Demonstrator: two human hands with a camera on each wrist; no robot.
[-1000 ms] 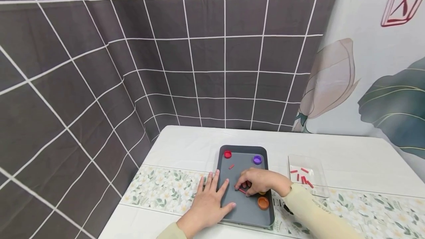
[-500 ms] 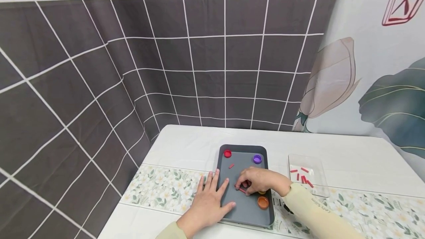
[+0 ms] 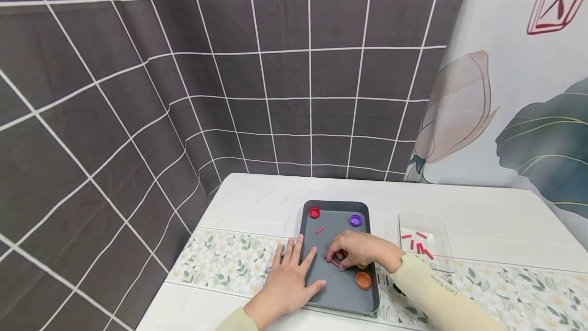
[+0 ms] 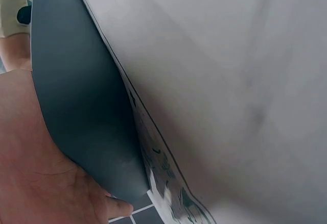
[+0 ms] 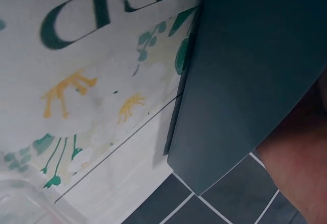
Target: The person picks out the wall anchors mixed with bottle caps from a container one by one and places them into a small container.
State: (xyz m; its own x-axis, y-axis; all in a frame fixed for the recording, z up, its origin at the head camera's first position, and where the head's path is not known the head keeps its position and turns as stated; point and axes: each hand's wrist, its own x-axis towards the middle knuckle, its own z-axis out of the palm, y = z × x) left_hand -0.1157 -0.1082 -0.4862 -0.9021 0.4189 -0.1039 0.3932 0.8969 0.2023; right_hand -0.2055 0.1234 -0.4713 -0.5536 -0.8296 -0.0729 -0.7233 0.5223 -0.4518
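Inside the gray tray (image 3: pixel 337 295), right hand (image 3: pixel 357 249) has a red stick (image 3: pixel 335 263) pinched between thumb and fingers, near the orange cap (image 3: pixel 364 281). Left hand (image 3: pixel 287 286): fingers straight, spread, at tray's left rim. Loose stick (image 3: pixel 320 230) near red cap (image 3: pixel 314 213); more sticks (image 3: pixel 421 235) in clear box (image 3: pixel 441 236), right of tray.

The head view is bright, wrist views dim and soft.

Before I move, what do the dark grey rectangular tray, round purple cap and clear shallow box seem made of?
The tray looks like matte coated metal or plastic: smooth sides show no sharp reflections. The cap is probably plastic, finish unclear, given its vivid purple. The box seems shiny clear plastic, perhaps glass: the tabletop shows through.
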